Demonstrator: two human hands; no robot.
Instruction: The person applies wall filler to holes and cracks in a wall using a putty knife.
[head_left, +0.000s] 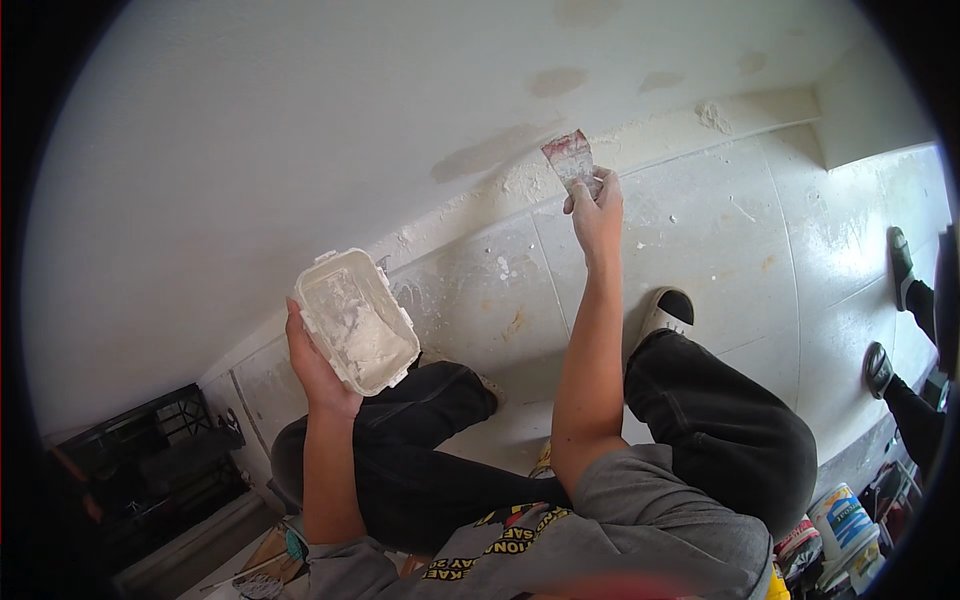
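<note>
One tub (371, 277) clamped in left grip (326, 382); scraper (570, 160) clamped in right grip (598, 212), jutting forward.

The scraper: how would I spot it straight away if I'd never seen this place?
Start at the pale wall that fills the upper left, and follow its lower edge up toward the right. There, the right hand holds the scraper. Its flat blade, stained red at the wide end, sets it apart from the boxy tub of whitish paste in the left hand.
</note>
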